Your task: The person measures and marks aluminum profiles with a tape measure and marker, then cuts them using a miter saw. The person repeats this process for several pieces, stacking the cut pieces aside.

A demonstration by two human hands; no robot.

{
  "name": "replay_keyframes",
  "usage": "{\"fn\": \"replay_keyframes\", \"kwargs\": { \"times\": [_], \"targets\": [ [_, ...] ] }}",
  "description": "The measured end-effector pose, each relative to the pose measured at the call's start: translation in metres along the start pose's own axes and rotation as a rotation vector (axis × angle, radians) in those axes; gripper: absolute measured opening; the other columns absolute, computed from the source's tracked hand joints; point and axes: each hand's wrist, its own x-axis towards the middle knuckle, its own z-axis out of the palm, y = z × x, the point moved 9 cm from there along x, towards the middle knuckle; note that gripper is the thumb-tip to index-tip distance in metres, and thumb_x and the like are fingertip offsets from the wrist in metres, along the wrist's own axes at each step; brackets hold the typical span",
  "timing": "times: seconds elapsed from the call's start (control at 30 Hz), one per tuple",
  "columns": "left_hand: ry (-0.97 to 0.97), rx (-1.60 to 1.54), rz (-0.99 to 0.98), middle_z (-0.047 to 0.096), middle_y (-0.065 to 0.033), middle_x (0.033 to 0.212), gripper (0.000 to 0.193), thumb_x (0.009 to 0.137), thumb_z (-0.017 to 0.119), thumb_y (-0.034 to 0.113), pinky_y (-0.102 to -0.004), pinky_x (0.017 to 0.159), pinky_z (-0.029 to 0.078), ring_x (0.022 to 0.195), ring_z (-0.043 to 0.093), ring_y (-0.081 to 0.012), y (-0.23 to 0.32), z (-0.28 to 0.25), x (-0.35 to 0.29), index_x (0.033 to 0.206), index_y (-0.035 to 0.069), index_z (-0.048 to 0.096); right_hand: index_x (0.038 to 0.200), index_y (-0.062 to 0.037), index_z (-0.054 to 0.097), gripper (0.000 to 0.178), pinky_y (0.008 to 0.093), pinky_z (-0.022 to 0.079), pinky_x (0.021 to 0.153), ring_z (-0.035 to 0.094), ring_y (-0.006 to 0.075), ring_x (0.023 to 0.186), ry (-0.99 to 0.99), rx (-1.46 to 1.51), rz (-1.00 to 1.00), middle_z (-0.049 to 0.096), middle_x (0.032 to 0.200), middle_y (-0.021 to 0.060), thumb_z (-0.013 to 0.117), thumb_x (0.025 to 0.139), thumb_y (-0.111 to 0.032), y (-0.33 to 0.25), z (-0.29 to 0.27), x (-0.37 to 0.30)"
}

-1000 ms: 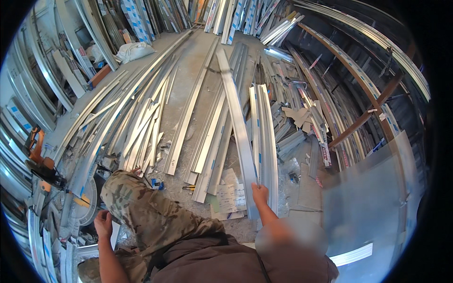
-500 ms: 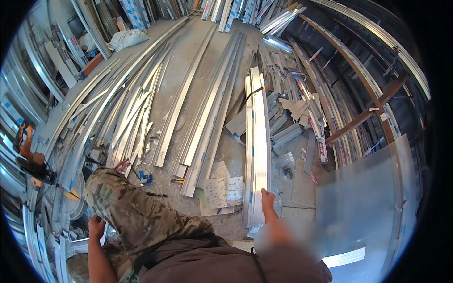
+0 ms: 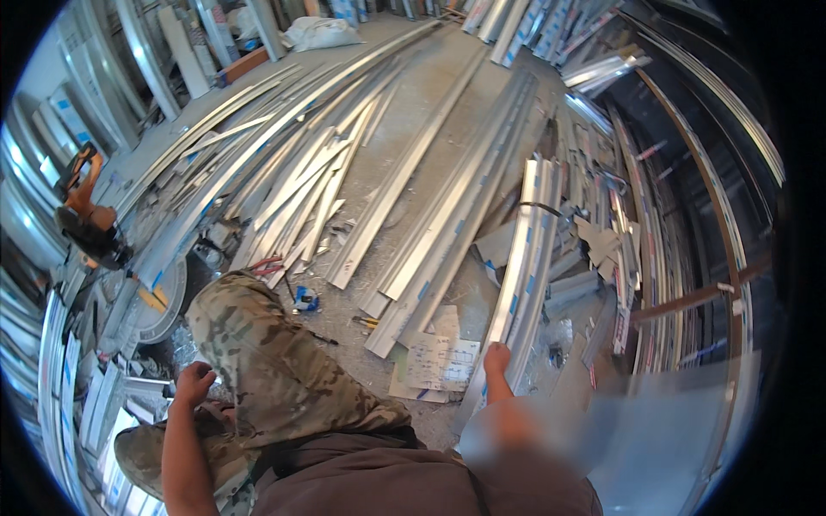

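Note:
My right hand (image 3: 496, 359) is closed on the near part of a bundle of long silvery aluminium profiles (image 3: 522, 249). A black strap (image 3: 540, 207) binds the bundle near its far end, and blue marks run along its faces. The fingers under the profile are hidden. Beside my left knee, my left hand (image 3: 196, 383) hangs with loosely curled fingers and nothing visible in it. It is nearest to my camouflage trousers (image 3: 258, 353) and some short metal offcuts (image 3: 148, 387). Handwritten paper sheets (image 3: 443, 361) lie left of my right hand.
Long profiles (image 3: 447, 215) and a loose pile of strips (image 3: 301, 189) cover much of the floor. An orange and black power saw (image 3: 90, 215) stands left. Pliers (image 3: 265, 265) and a blue tape measure (image 3: 305, 298) lie before my knee. A rack (image 3: 688, 155) and translucent sheet (image 3: 671, 439) flank the right.
The view has turned, so the floor things sit farther right and lower. The bundle now leans right at its far end, with my right hand still on it. My left hand has risen slightly.

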Motion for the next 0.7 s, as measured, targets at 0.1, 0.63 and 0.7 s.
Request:
{"fn": "replay_keyframes", "kwargs": {
  "times": [0.1, 0.63, 0.7],
  "targets": [
    [-0.077, 0.044, -0.014, 0.075, -0.0185, 0.098, 0.037, 0.085, 0.073, 0.027, -0.0393, 0.084, 0.056, 0.092, 0.073, -0.0304, 0.041, 0.01, -0.004, 0.11, 0.0, 0.07, 0.097, -0.0011, 0.075, 0.033, 0.0461, 0.054, 0.083, 0.07, 0.0401, 0.093, -0.027, 0.144, -0.152, 0.073, 0.096, 0.0225, 0.058, 0.089, -0.029, -0.106, 0.041, -0.013],
    [-0.206, -0.006, 0.268, 0.07, -0.0209, 0.1, 0.025, 0.091, 0.064, 0.021, -0.0505, 0.086, 0.052, 0.096, 0.066, -0.0417, 0.106, 0.02, 0.017, 0.109, 0.004, 0.069, 0.102, -0.0047, 0.066, 0.026, 0.0326, 0.05, 0.054, 0.068, 0.0167, 0.071, -1.02, 0.595, -0.269, 0.072, 0.089, 0.0065, 0.061, 0.095, -0.029, -0.634, 0.361, -0.205],
    [-0.127, -0.079, 0.21, 0.071, -0.0195, 0.1, 0.024, 0.093, 0.063, 0.02, -0.0498, 0.087, 0.052, 0.096, 0.066, -0.0404, 0.102, 0.006, 0.025, 0.11, 0.004, 0.07, 0.102, -0.0057, 0.066, 0.029, 0.0327, 0.05, 0.054, 0.069, 0.0176, 0.072, -1.084, 0.62, -0.239, 0.072, 0.087, 0.0065, 0.062, 0.097, -0.035, -0.687, 0.384, -0.233]
  ]
}}
